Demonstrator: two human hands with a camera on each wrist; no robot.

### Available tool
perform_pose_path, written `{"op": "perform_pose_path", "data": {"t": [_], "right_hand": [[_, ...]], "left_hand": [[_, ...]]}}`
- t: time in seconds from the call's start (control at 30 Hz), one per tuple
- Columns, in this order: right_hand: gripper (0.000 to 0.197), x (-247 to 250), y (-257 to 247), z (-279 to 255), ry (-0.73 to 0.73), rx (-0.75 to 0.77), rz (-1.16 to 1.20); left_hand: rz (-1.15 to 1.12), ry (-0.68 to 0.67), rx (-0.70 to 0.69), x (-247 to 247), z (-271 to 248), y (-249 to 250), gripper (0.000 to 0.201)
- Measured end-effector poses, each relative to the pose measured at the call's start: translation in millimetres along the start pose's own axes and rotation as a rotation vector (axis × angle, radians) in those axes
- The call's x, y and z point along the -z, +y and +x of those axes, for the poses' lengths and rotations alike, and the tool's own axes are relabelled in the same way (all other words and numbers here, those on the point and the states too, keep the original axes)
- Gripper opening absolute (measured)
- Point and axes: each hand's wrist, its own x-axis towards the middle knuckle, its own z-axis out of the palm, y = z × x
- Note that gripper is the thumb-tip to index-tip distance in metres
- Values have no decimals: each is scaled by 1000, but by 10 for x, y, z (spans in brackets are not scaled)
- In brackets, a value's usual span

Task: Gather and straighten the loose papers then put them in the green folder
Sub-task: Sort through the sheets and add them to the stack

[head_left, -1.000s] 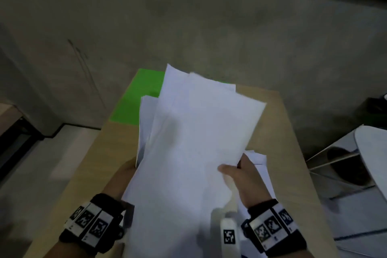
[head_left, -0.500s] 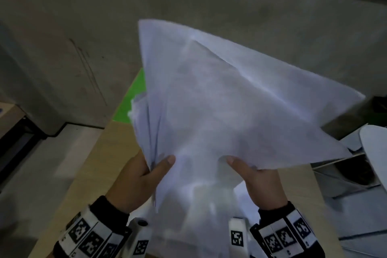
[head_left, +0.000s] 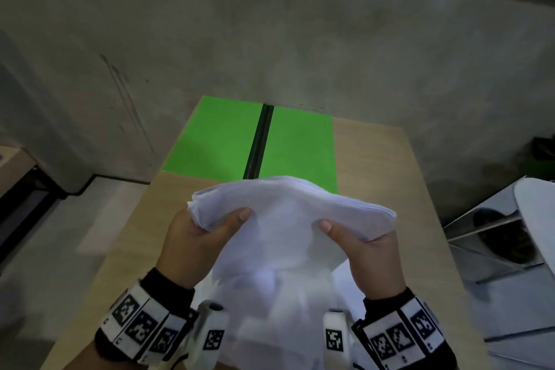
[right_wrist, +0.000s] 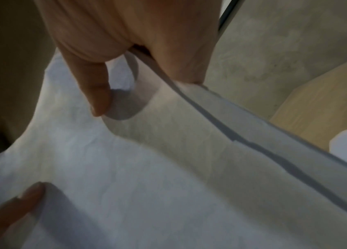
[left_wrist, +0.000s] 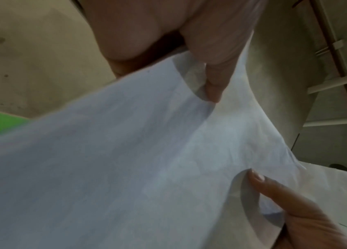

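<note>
We note paper stack (head_left: 288, 216) lowered, squared since fanned upright; left hand (head_left: 195, 246), right hand (head_left: 366, 252) pinching it; open green folder (head_left: 222, 138) now exposed, ready.

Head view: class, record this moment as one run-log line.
left hand: grips papers | right hand: grips papers | papers: held above table | green folder: open, empty

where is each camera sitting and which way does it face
Head: worn on the head, looking down at the table, open green folder, both hands, banded wrists.
Left wrist: looks along the left hand at the paper stack.
Right wrist: looks along the right hand at the stack's edge.
All three share the papers; each wrist view shows the other hand's thumb.
</note>
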Motion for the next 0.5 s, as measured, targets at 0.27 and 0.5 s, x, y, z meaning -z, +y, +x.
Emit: {"op": "perform_pose_path", "data": {"t": [0.27, 0.5], "right_hand": [[24, 87, -6, -70, -38, -1, 38], [30, 90, 499, -191, -68, -285, -76]], "left_hand": [[-70, -46, -3, -7, -63, -83, 51], [-67, -69, 356, -5, -208, -703, 45]]}}
